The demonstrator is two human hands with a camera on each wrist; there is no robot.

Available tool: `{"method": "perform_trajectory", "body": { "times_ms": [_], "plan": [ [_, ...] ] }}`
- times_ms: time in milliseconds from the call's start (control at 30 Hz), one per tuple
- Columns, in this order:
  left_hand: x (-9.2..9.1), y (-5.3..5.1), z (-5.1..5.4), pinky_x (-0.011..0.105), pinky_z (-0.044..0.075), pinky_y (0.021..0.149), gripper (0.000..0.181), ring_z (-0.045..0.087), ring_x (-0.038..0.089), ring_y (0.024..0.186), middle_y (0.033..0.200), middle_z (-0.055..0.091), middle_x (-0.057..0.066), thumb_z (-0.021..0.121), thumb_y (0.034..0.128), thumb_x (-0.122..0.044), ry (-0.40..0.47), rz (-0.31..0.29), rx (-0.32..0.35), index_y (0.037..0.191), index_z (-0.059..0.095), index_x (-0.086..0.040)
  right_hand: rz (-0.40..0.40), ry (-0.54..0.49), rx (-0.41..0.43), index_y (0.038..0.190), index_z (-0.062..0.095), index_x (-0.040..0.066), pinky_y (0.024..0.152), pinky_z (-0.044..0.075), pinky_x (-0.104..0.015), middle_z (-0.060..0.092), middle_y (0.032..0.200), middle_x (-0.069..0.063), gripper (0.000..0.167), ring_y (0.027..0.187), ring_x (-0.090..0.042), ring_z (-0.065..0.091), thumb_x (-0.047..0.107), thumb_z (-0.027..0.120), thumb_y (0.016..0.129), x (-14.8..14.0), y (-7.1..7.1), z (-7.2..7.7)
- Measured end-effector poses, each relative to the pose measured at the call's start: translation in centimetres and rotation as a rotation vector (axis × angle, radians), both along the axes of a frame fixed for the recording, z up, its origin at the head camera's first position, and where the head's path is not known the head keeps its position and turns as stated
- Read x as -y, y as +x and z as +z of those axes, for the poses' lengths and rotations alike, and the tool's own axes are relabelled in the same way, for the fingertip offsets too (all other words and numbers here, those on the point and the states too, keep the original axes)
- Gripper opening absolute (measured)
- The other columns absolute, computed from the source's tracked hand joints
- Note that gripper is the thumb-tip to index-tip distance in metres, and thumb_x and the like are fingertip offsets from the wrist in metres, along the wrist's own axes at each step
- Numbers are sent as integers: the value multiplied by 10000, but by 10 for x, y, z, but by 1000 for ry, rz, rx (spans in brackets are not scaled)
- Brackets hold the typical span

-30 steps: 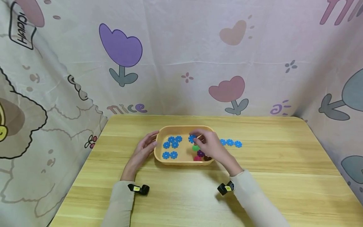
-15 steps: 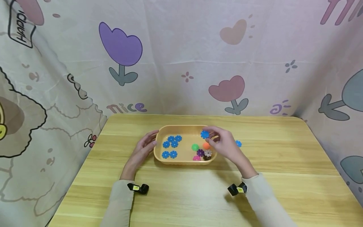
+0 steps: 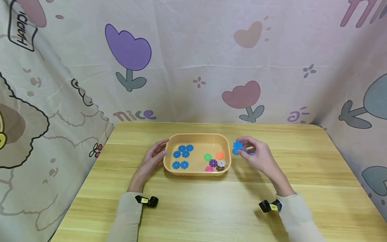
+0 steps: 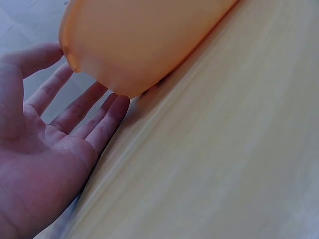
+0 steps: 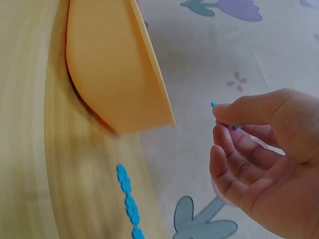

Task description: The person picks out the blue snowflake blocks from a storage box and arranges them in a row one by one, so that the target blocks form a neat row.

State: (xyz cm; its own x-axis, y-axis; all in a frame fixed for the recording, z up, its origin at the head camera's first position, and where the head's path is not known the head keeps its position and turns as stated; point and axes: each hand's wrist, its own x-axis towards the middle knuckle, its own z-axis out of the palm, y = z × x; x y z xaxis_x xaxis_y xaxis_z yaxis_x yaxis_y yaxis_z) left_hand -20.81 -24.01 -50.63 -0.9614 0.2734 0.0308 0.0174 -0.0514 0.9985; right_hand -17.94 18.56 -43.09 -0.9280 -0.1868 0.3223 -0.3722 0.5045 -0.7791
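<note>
My right hand [image 3: 260, 155] pinches a blue snowflake disc [image 3: 237, 145] between thumb and fingertips, above the table just right of the yellow tray [image 3: 196, 160]. Below it lies a row of blue snowflake discs [image 5: 132, 210], partly hidden by the hand in the head view. The fingers of my left hand [image 3: 152, 158] rest against the tray's left end; in the left wrist view they are spread and mostly straight, the thumb at the rim. Inside the tray, several blue discs [image 3: 185, 153] lie on the left side.
In the tray's right half lie single discs: green [image 3: 207, 157], orange [image 3: 219, 155], purple [image 3: 213, 163], white [image 3: 221, 163], pink [image 3: 209, 168] and a dark one. A patterned cloth [image 3: 187, 67] hangs behind the wooden table [image 3: 199, 205].
My right hand has lifted a blue disc from inside the tray and carried it right, over the rim, to above the row on the table. The left hand stays at the tray.
</note>
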Motion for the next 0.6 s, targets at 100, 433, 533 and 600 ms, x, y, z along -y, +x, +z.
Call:
{"method": "perform_trajectory", "body": {
  "times_ms": [100, 433, 533, 600],
  "plan": [
    [0, 0, 1, 309, 492, 1055, 518, 448, 338, 1411, 1585, 410, 143, 587, 1054, -179, -1, -1, 3, 1549, 437, -151, -20, 5, -15, 1202, 693, 18, 731, 602, -238, 706, 973, -110, 386, 846, -166, 650, -82, 784, 840, -10, 1, -1],
    [0, 2, 1, 303, 483, 1064, 523, 435, 325, 1424, 1588, 410, 130, 598, 1049, -190, 5, 6, 22, 1546, 442, -157, -113, 0, 52, 1230, 674, -15, 758, 560, -139, 692, 1045, -177, 369, 881, -99, 626, -73, 758, 875, -46, -2, -18],
    [1, 2, 1, 302, 483, 1064, 528, 431, 334, 1426, 1594, 399, 145, 591, 1053, -194, 0, 2, 13, 1554, 431, -151, -128, 19, 80, 1230, 671, -27, 766, 547, -118, 694, 1042, -187, 359, 883, -114, 622, -49, 762, 883, -57, -3, -23],
    [1, 1, 1, 301, 484, 1064, 527, 433, 330, 1425, 1595, 400, 139, 595, 1052, -199, 0, 1, 16, 1552, 434, -156, -134, 36, 105, 1237, 664, -36, 773, 537, -105, 694, 1046, -190, 363, 889, -132, 622, -37, 763, 887, -64, -2, -27]
  ]
}}
